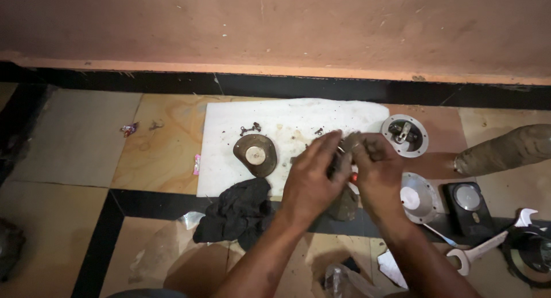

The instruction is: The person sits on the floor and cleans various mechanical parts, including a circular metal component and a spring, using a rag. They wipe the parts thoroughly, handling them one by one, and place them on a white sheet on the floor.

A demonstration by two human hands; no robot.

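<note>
A white sheet (298, 117) lies on the beige, black-bordered tile floor (74, 137); near-left is a black rag (238, 212), right a silver wrench (488, 247).

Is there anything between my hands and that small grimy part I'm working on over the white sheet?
Nothing visible. The left hand and right hand both close directly around the small grimy part above the white sheet, with no cloth or tool between.

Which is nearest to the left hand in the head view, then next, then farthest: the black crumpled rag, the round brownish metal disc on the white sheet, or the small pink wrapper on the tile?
From the left hand:
1. Black crumpled rag, just below-left.
2. Round brownish metal disc, further left on the white sheet.
3. Small pink wrapper, far left on the tile.
</note>
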